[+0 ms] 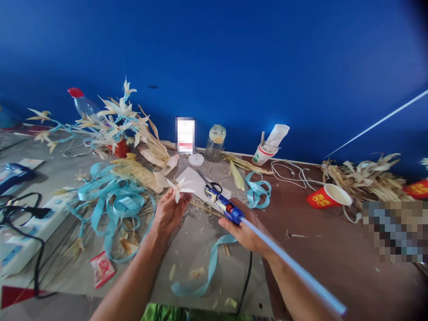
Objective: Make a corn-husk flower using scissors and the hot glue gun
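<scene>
Flower (179,189), papery, star-shaped, left hand (170,211) pinching it, right hand (250,232) gripping smooth glue gun (236,215)

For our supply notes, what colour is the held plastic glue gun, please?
The held plastic glue gun is mostly blue, best seen in the head view.

Right of the blue plastic glue gun (223,204), there is room to pass over the brown table (290,223) toward the red paper cup with yellow lettering (323,197), though the gun's long translucent rod (290,261) juts from its rear. Beyond the gun, black-handled scissors (209,182) and a clear glass jar (215,145) stand in the way; left, a tangled light-blue ribbon heap (123,206) does.
</scene>
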A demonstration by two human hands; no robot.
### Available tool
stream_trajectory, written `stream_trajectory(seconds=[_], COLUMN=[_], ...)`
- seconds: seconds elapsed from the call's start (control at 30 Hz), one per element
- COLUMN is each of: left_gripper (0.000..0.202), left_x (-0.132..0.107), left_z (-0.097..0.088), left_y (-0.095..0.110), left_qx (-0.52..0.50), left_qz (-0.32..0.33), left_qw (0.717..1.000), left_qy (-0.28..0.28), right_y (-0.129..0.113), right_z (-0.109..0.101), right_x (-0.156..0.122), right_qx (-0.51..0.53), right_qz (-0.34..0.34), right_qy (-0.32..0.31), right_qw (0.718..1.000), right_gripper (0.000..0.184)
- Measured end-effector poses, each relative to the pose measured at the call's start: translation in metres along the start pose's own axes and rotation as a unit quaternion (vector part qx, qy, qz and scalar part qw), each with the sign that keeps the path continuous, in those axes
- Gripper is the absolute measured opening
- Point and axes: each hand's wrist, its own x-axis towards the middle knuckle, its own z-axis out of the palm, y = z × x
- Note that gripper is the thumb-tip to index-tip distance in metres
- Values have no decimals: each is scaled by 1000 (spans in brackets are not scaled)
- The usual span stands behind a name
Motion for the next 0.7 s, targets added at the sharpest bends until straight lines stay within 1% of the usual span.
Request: stream_trajectory(seconds=[0.07, 0.13, 0.2, 0.27, 0.43, 0.53, 0.6, 0.67, 0.7], left_gripper=[16, 15, 14, 13, 16, 14, 14, 15, 16], left_x=[-1, -2, -2, -2, -2, -3, -5, -7, -7], left_z=[1, 1, -1, -3, -8, -6, -2, 2, 3], left_y=[1, 1, 0, -1, -2, -1, 0, 1, 1], left_qx=[2, 5, 5, 4, -5, -5, 2, 10, 15], left_qz=[-3, -5, -8, -11, -21, -27, -32, -41, -47], left_qw=[1000, 1000, 1000, 1000, 999, 999, 999, 998, 998], left_qy=[-7, -13, -16, -22, -31, -29, -33, -44, -50], right_y=[8, 15, 21, 25, 36, 43, 41, 32, 24], right_z=[5, 11, 16, 20, 25, 21, 13, 3, 0], right_x=[0, 1, 0, 0, -2, -3, -2, 2, 5], right_qx=[-133, -248, -315, -337, -334, -291, -225, -124, -55], right_qz=[13, 32, 44, 46, 59, 57, 49, 46, 44], right_qy=[3, -3, -10, -20, -41, -45, -28, 6, 16], right_qw=[991, 968, 948, 940, 940, 954, 973, 991, 997], right_gripper=[13, 14, 15, 18, 28, 41, 46, 40, 35])
